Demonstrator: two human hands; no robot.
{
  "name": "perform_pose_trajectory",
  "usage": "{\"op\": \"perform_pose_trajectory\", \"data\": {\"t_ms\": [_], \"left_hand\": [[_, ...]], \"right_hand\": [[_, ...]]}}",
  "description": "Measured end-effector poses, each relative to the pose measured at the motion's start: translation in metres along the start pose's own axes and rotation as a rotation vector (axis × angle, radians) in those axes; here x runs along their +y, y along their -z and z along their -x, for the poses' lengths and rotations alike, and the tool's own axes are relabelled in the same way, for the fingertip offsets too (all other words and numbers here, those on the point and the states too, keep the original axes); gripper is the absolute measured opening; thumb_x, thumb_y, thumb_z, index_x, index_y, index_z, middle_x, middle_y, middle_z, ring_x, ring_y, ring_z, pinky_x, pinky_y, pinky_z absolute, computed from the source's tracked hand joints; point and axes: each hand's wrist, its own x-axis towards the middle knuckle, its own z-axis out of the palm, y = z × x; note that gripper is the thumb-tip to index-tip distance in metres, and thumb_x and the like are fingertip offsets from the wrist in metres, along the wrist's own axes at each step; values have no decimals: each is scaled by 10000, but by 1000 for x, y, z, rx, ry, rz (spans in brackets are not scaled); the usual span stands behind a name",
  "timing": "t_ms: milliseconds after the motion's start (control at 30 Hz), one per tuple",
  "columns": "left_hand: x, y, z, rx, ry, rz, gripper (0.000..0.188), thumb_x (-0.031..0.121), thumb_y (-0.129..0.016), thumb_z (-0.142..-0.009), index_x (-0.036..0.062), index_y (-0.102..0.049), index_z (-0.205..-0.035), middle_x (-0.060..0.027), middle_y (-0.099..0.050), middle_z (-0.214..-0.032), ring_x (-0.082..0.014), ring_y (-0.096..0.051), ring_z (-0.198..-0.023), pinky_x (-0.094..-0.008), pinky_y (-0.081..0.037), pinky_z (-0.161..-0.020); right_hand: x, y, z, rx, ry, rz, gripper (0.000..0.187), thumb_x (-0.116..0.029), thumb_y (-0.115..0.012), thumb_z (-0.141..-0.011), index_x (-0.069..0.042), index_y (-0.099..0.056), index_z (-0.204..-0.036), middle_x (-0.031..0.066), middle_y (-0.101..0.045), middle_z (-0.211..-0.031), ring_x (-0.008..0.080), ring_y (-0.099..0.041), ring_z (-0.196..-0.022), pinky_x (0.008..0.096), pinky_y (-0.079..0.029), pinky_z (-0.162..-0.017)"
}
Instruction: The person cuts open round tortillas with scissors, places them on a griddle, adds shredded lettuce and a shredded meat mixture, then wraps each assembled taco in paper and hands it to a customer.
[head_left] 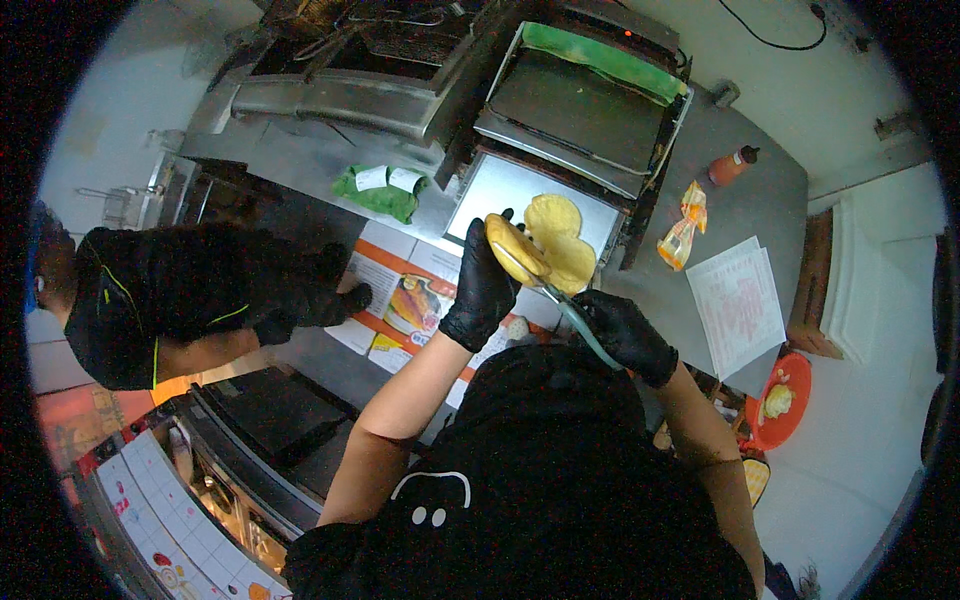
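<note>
Evidently our left hand [482, 292] clasped a bun [514, 252], which we judged light, soft, best held by its rim; at four o'clock our right hand [632, 338] gripped a teal-handled tool [588, 332].

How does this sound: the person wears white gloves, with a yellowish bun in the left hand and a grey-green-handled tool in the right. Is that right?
Not quite: the head view shows black gloves, not white ones. The rest stands: the left hand holds the yellowish bun and the right hand the grey-green-handled tool.
</note>
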Motion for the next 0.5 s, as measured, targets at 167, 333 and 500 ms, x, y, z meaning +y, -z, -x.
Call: {"op": "perform_pose_trajectory", "data": {"t_ms": [167, 333, 500], "left_hand": [[14, 4, 10, -108, 290, 148, 587, 533, -434, -847, 126, -375, -1266, -157, -417, -1242, -352, -438, -1141, -523, -371, -953], [17, 9, 2, -21, 86, -1, 453, 469, -475, -861, 150, -430, -1179, -135, -432, -1191, -360, -454, -1101, -530, -392, -916], [11, 4, -4, 97, -88, -11, 330, 365, -518, -866, 143, -485, -1108, -51, -483, -1071, -231, -492, -1019, -381, -423, -891]], "right_hand": [[-19, 4, 2, -24, -252, 33, 341, -74, -612, -781, -3, -521, -1103, 113, -607, -949, 156, -567, -767, 275, -465, -717], [11, 6, 14, -66, -114, -15, 425, -108, -597, -809, -7, -457, -1197, 136, -561, -1076, 207, -544, -962, 315, -430, -854], [10, 11, 13, -159, -73, 34, 539, -171, -591, -829, -20, -363, -1293, 159, -448, -1253, 235, -432, -1165, 336, -352, -967]]}}
